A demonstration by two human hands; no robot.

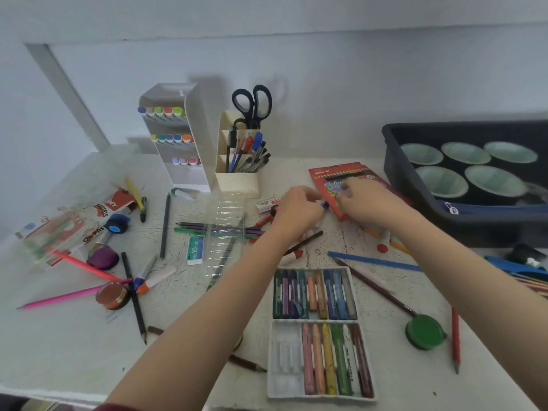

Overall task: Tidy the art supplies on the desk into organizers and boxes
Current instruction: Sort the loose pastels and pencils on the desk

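Your right hand point(367, 203) lies over the red pencil box point(341, 180), fingers curled down onto its near left corner and gripping it there. Your left hand point(298, 207) is just left of the box with its fingers curled in toward a small blue piece point(325, 205) that shows between your two hands. Blur hides whether that hand pinches the piece, so its hold cannot be told.

The red pencil box lies flat on the desk point(74, 336). To the left of the box and farther back stands the cream pen holder point(237, 179), filled with pens, with black scissors point(252, 105) upright in it. Farther left again stands the white marker organizer point(178, 149) with rows of coloured caps.

On your side of the box lies the pastel tray point(318, 330), with two compartments of sticks. A blue pencil point(373, 259) lies between the tray and the box. Right of the tray lies a green lid point(424, 332).

Just right of the box stands the dark bin point(415, 203), holding pale green cups. Well left of the box, loose pencils, a boxed eraser point(195, 250) and a clear plastic insert point(226, 229) are scattered.
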